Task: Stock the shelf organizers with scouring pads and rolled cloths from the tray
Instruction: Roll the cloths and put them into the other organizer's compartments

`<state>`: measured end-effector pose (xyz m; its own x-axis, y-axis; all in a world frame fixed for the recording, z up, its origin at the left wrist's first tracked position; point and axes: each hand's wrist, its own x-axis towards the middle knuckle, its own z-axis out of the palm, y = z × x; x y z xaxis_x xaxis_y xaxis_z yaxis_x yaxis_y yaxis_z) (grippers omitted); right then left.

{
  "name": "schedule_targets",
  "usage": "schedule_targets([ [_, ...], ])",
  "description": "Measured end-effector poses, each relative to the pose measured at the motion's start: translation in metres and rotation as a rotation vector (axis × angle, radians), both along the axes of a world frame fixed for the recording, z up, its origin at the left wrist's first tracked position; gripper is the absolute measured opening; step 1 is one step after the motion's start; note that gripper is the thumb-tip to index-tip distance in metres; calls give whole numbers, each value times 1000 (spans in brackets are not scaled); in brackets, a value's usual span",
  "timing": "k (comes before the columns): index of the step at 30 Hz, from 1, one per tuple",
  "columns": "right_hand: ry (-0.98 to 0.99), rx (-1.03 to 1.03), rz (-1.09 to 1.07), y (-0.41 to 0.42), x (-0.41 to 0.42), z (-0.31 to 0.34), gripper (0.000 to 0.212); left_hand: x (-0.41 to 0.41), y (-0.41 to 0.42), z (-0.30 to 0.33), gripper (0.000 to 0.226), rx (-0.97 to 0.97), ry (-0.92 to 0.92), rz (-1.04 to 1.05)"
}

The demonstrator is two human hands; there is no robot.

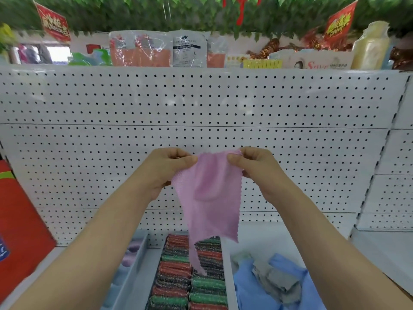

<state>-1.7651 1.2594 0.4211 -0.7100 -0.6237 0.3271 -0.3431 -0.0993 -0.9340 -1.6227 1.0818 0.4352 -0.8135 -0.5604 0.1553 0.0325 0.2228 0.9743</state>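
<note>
Pink cloth (pixel 209 198) hangs unrolled in mid-air in front of the white pegboard back panel (pixel 201 104), held up by both hands above the shelf organizers. Left hand (pixel 166 168): fingers curled, thumb and forefinger pinching the cloth's upper left corner. Right hand (pixel 252 166): fingers curled likewise, thumb pressed on the upper right corner. The two hands sit near each other at the same height, the top edge of the cloth bunched between them.

Cloth orientation: long axis close to vertical, wide at the top and tapering to a point at the bottom. The lower tip hangs over the scouring pads (pixel 190 276) and points down toward the front edge of the shelf; whether it touches them cannot be told. Right edge of the cloth is zigzag-cut.

Scouring pads: red, green and dark, packed in two rows in the middle organizer (pixel 228 287), rows running from the back panel toward the front edge. Left organizer (pixel 134 265) holds pale rolled cloths (pixel 131 253), blurred. Toward the right side of the shelf lies a loose heap of blue and grey cloths (pixel 274 280). A red box (pixel 20 220) stands at the shelf's left end.
</note>
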Motion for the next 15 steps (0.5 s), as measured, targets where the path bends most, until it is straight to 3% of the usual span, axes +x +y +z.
schedule_targets([
  [6,-54,-59,-56,-5,7,-4,11,2,0,1,4,21,61,-44],
  [10,-100,-72,-172,6,-10,-4,13,11,-14,2,11,-375,-49,32],
  [15,-126,-199,122,21,-12,2,18,23,-19,17,19,-743,-49,115],
])
